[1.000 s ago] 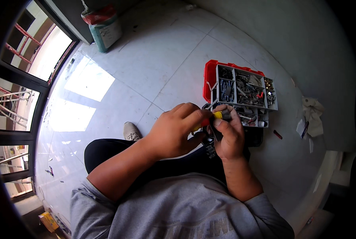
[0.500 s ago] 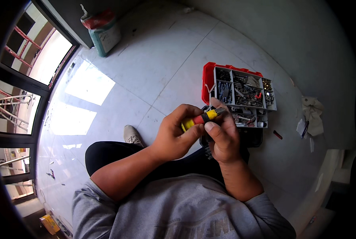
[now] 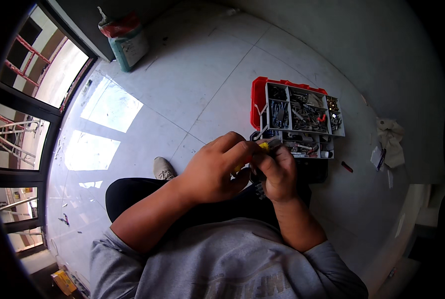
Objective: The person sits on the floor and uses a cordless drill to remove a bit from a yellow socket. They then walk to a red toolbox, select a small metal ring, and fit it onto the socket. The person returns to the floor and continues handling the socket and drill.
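A short screwdriver (image 3: pixel 264 146) with a yellow, red and black handle is in front of my chest, mostly covered by my fingers. My left hand (image 3: pixel 213 163) is closed round its handle from above, back of the hand up. At the tip end, my right hand (image 3: pixel 278 172) pinches with thumb and bent fingers; the tip itself is hidden. Just beyond the hands stands an open toolbox (image 3: pixel 256 102) with a red lid and grey tiers. Its upper tray (image 3: pixel 290 112) has compartments full of screws, bits and small hardware.
A dark red stick-like piece (image 3: pixel 347 167) lies on the tiles right of the toolbox, and a beige cloth bag (image 3: pixel 391 142) lies by the wall. A sack (image 3: pixel 128 47) stands far left beside the glazed door (image 3: pixel 20 134). A yellow box (image 3: pixel 63 282) lies lower left.
My left hand has rolled over the screwdriver, hiding most of its handle. My right fingers have curled in round the tip, which showed before.
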A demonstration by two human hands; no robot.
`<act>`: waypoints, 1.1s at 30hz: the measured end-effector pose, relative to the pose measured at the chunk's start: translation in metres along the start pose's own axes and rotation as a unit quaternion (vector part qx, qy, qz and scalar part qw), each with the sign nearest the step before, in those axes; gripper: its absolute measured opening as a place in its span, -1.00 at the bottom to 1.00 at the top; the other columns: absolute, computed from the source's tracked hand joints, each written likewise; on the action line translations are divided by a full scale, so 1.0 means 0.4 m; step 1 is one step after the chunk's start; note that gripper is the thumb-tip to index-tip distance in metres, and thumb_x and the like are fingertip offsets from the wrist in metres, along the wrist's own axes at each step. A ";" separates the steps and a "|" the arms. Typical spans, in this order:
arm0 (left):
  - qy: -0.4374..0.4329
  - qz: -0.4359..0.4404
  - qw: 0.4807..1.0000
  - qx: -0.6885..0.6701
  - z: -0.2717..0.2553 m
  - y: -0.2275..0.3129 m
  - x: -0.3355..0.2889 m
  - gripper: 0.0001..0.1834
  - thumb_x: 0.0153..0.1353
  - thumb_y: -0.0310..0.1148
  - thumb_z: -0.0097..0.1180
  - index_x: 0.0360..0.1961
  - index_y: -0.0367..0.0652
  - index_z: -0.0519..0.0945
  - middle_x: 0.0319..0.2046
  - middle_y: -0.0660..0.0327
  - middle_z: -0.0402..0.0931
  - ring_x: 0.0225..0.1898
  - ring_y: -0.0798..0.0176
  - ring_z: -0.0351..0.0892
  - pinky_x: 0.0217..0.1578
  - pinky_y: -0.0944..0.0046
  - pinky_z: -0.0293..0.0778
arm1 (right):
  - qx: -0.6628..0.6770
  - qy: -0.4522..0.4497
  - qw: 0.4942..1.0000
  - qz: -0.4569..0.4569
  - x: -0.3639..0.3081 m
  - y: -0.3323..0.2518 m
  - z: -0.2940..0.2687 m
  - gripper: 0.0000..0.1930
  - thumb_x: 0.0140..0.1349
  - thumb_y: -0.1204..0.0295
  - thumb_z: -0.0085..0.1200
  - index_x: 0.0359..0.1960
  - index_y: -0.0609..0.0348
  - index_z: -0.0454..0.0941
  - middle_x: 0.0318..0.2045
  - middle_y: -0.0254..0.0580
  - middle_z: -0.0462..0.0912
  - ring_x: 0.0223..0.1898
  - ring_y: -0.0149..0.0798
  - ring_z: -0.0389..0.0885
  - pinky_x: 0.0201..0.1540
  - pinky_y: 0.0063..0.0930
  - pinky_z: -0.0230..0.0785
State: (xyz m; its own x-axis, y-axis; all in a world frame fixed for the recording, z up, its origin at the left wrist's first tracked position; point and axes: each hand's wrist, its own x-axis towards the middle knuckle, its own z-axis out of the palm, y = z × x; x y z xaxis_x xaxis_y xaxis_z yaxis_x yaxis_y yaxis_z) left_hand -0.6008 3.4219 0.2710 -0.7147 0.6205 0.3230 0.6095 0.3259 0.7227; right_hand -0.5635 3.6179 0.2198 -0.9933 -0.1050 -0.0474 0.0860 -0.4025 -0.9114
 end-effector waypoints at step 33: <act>0.114 0.000 0.993 -0.023 0.046 -0.030 -0.011 -0.48 0.04 -0.65 0.31 0.05 -0.28 0.43 -0.10 -0.02 0.47 -0.09 -0.09 0.60 -0.12 0.09 0.58 | -0.018 -0.007 0.999 0.051 0.008 -0.047 0.054 -0.71 0.30 0.39 0.10 -0.03 0.29 0.45 -0.37 -0.28 0.55 -0.52 -0.55 0.42 -0.54 -0.63 0.28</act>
State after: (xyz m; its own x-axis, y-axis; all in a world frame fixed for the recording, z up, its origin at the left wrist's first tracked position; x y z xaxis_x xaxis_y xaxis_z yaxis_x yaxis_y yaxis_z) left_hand -0.5987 3.4286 0.2499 -0.7769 0.4406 0.4498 0.5971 0.2887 0.7484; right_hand -0.5666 3.6055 0.2456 -0.9784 -0.1559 -0.1356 0.1837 -0.3558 -0.9163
